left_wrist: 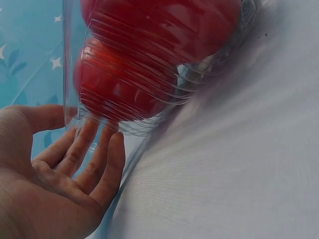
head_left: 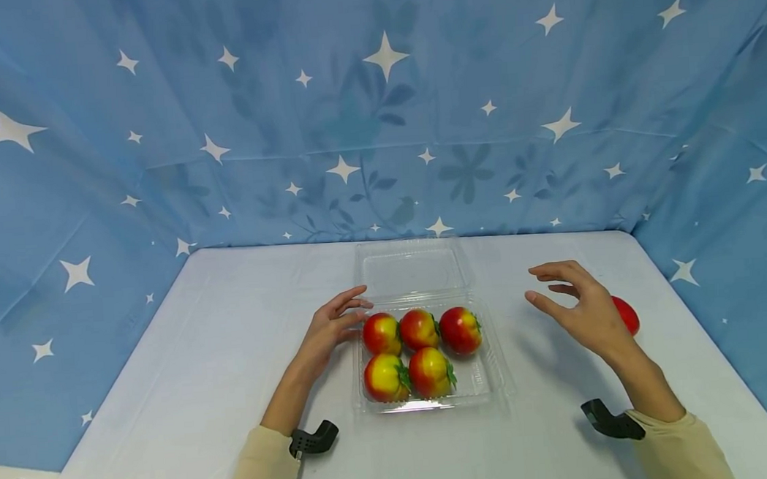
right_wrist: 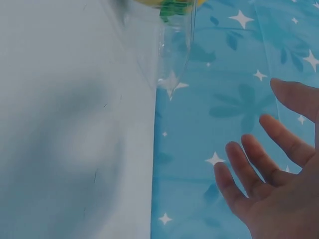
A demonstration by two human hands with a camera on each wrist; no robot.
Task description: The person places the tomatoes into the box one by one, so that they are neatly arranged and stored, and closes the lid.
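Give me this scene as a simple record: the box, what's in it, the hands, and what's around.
Box: clear plastic, lid open at the far side
Contents: five red-and-yellow fruits, three in the far row, two near
Left hand: at the box's left side
Right hand: above the white table, holding nothing
Nearby: red object, partly hidden behind the right hand
Backdrop: blue cloth with white stars

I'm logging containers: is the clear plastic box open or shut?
Open: its lid is folded back beyond the base, leaving five fruits uncovered.
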